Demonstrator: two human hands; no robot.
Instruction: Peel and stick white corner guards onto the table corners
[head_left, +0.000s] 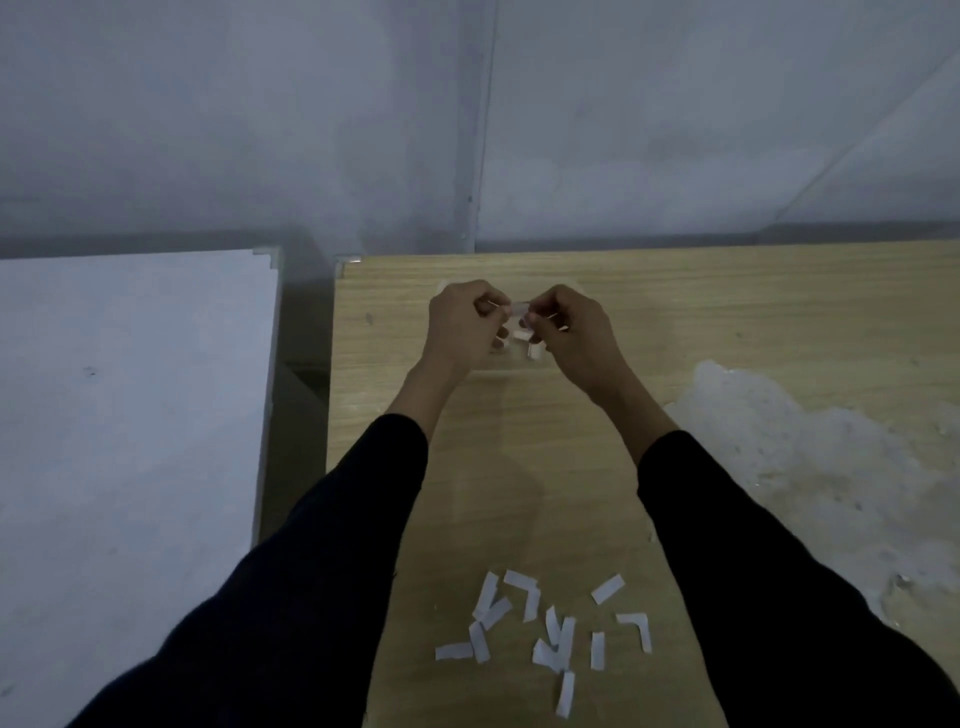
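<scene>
Corner guard (517, 310) tiny, blurred, largely covered (shape unclear).

The left hand (462, 325) and right hand (574, 335) pinch, seemingly, one corner guard (516, 310).

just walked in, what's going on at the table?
A person pinches a small corner guard between the left hand and right hand above the wooden table, apparently peeling its backing. Peeled white strips lie scattered near the front edge. The table's far left corner seems to carry a guard already.
</scene>
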